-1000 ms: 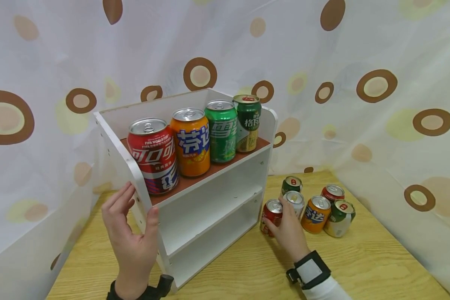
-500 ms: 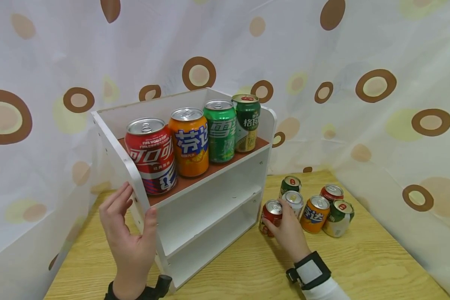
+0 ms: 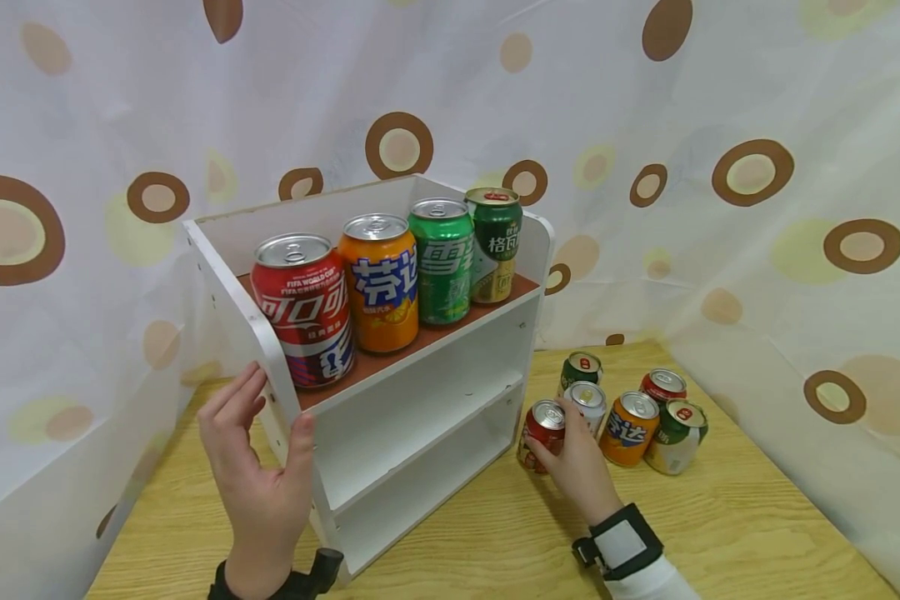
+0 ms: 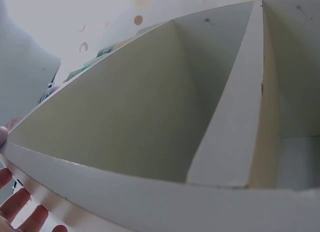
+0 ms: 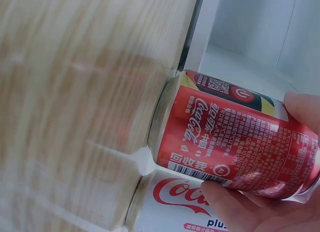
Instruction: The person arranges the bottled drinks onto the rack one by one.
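A white shelf rack (image 3: 420, 425) stands on the wooden table. My left hand (image 3: 262, 483) holds its left side panel near the front edge, fingers outside and thumb on the inner side; in the left wrist view the fingers (image 4: 20, 204) touch the panel. On the right, my right hand (image 3: 581, 467) grips a red Coca-Cola can (image 5: 235, 137), thumb on one side and fingers on the other. That can stands upright on the table beside the rack's right end. A white Coca-Cola plus can (image 5: 175, 202) is right next to it, partly behind my fingers.
On the top shelf stand a red cola can (image 3: 307, 312), an orange Fanta can (image 3: 381, 283), a green can (image 3: 442, 262) and a dark green-gold can (image 3: 495, 246). More cans, including an orange one (image 3: 628, 429) and a green-white one (image 3: 677, 437), stand right of my right hand.
Both hands keep their places, the right on the red can and the left on the rack. Only a slight shift of the head view shows.
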A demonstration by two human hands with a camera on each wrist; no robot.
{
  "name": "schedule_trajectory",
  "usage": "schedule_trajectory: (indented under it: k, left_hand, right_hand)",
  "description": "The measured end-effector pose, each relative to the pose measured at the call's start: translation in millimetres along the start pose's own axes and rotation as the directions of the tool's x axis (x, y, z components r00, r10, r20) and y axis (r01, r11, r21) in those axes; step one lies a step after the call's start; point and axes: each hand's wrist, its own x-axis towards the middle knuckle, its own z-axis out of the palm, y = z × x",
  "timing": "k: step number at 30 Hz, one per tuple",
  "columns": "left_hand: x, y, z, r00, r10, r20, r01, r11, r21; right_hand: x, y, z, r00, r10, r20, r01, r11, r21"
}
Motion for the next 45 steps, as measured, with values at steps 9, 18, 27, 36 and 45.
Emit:
schedule_trajectory:
  k: [9,18,27,36,45]
  left_hand:
    - [0.5,0.5,-0.2,1.000,0.003,0.005,-0.003,1.000,-0.005]
    - [0.5,0.3,1.0,1.000,0.010,0.001,-0.010,1.000,-0.017]
    - [1.1,1.2,-0.4,1.000,0.008,0.006,-0.008,1.000,-0.007]
    - [2.6,-0.9,-0.9,0.999,0.032,0.002,-0.032,0.999,-0.010]
    - [2.9,-1.2,-2.6,0.999,0.036,0.023,-0.036,0.999,-0.005]
  right_hand:
    - [1.1,-1,-6,1.000,0.028,0.012,-0.028,1.000,0.010]
    - [-1.2,-27,-39,0.995,-0.026,-0.097,0.027,1.000,0.007]
    - [-3.3,-75,-78,0.976,-0.153,-0.158,0.162,0.986,0.049]
    - [5.3,-113,-88,0.963,-0.226,-0.148,0.244,0.964,0.110]
    - [17.8,-131,-78,0.962,-0.242,-0.125,0.259,0.955,0.147]
